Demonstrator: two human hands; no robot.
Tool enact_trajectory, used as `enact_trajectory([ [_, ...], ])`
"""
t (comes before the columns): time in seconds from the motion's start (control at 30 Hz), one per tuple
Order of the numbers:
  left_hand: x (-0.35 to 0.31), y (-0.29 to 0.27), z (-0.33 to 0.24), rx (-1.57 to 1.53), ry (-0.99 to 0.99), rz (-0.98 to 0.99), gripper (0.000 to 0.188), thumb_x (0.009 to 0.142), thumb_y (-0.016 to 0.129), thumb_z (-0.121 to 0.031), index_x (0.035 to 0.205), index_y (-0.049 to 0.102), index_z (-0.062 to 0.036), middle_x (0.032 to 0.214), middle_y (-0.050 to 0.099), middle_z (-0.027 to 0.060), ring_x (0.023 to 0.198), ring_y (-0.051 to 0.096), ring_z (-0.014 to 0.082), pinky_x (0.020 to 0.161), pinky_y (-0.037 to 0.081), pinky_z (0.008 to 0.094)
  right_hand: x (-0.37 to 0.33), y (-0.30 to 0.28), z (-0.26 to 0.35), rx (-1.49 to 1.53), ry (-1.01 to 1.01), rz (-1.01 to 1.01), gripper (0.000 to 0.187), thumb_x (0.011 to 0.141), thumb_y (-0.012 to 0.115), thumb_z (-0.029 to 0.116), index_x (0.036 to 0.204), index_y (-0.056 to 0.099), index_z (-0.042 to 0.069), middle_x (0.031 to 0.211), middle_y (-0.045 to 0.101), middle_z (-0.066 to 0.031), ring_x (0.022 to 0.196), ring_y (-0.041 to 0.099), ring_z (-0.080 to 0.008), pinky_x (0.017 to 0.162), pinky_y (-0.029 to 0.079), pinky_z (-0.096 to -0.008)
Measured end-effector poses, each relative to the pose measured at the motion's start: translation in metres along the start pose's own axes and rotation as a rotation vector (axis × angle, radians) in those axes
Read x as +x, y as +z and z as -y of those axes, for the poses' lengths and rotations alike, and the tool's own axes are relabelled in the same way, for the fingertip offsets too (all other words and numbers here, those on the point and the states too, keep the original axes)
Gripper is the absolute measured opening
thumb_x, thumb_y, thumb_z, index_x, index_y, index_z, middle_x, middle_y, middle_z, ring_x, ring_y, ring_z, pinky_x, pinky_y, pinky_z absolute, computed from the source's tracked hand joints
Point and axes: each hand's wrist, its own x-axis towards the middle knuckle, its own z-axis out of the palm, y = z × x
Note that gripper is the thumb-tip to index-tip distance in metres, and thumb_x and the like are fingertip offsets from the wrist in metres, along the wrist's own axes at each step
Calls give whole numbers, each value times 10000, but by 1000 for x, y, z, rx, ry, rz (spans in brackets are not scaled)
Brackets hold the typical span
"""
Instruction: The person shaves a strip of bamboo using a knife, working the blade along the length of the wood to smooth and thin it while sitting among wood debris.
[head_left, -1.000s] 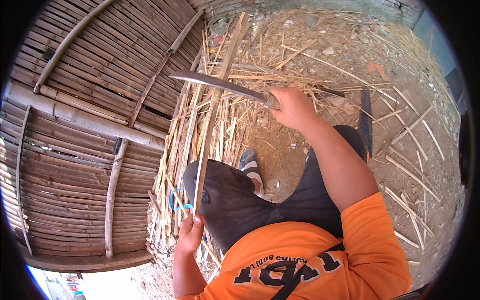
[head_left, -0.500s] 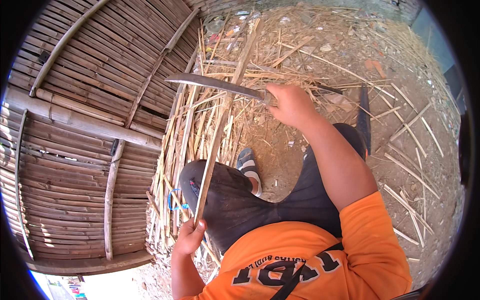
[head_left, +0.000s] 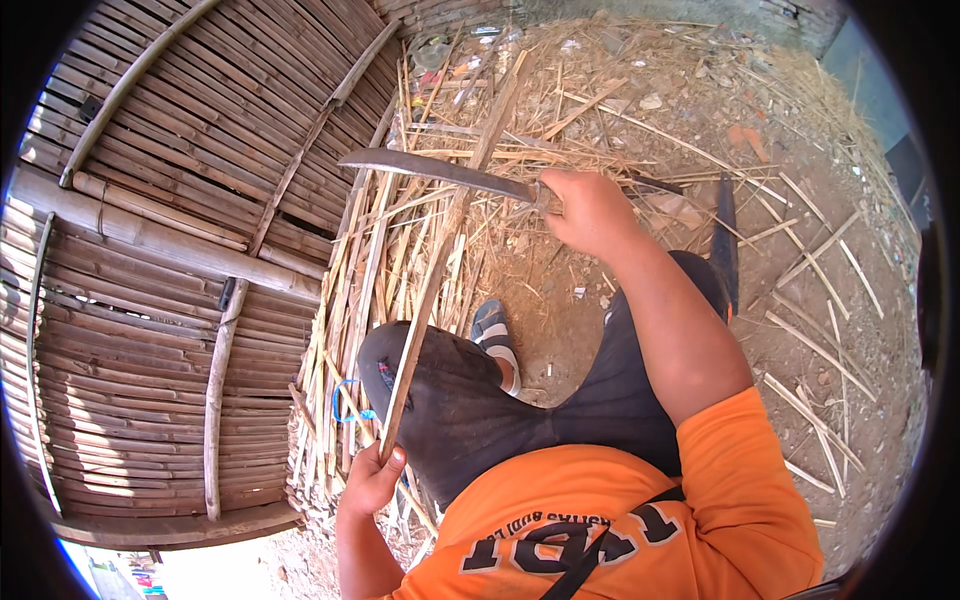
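My left hand [head_left: 372, 482] grips the near end of a long split bamboo strip [head_left: 425, 300], which slants up and away past my left knee. In my right hand [head_left: 592, 212] is the handle of a machete [head_left: 440, 169], its long curved blade pointing left. The blade lies across the bamboo strip at its upper part and appears to touch it. Both hands are closed on what they hold.
A heap of split bamboo strips [head_left: 385, 270] lies to the left, beside a slatted bamboo wall [head_left: 140, 380]. More loose strips [head_left: 815, 345] are scattered on the dirt at right. A dark sheath-like object [head_left: 726, 235] is by my right knee. A blue strap [head_left: 342, 402] lies near my left knee.
The machete and bamboo strip have shifted very slightly right. My left hand is a little lower, and the grips are the same.
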Motion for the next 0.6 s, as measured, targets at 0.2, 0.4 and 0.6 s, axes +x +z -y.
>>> enact_trajectory([
  [0.2, 8, 11, -6, 77, 80, -107, 449, 932, 685, -460, 834, 582, -34, 649, 482, -49, 612, 401, 59, 523, 343, 267, -17, 8, 41, -15, -264, 156, 261, 698, 732, 131, 929, 615, 103, 781, 654, -107, 773, 677, -334, 676, 532, -475],
  [0.4, 1, 2, 2, 113, 91, -157, 436, 915, 719, -428, 832, 578, -25, 642, 468, -48, 605, 387, 60, 520, 323, 261, -6, -2, 19, 14, -78, 104, 317, 709, 726, 115, 1014, 646, 87, 858, 670, -149, 832, 667, -365, 733, 528, -460],
  [0.6, 0, 1, 9, 84, 95, -112, 447, 914, 720, -431, 808, 565, -25, 644, 472, -51, 606, 386, 61, 521, 326, 264, -7, -3, 9, 42, -36, -41, 333, 709, 737, 125, 1025, 641, 83, 869, 672, -155, 820, 662, -373, 710, 533, -465],
])
